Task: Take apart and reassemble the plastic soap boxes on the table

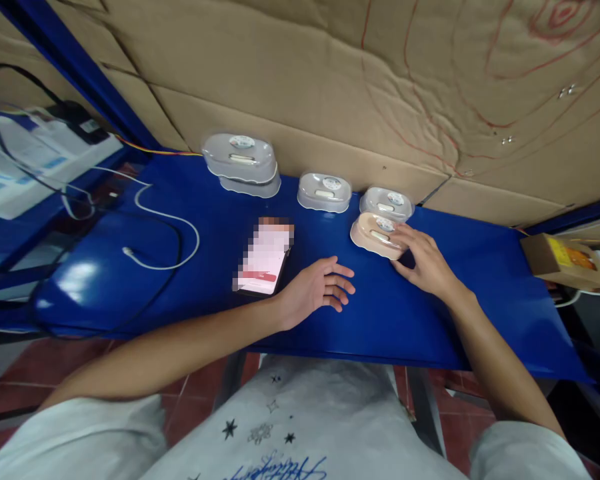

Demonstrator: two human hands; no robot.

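My right hand (423, 260) grips the right end of a peach-coloured oval plastic case (373, 233) with a clear lid, a round label and a pale bar on top. Its left side is tilted a little, and whether it touches the table cannot be seen. Just behind it is a grey case (386, 200) of the same shape, partly covered. With fingers spread and nothing in them, my left hand (320, 288) hovers over the blue table (380, 320). To its left lies a phone (264, 260) with a lit, partly blurred screen.
Another grey case (325, 192) stands at the back middle, and two more grey cases (243, 160) are stacked further left. A white cable (197, 237) and a black cable curl across the left side. A cardboard box (563, 260) sits at the right; a cardboard wall (280, 80) rises behind.
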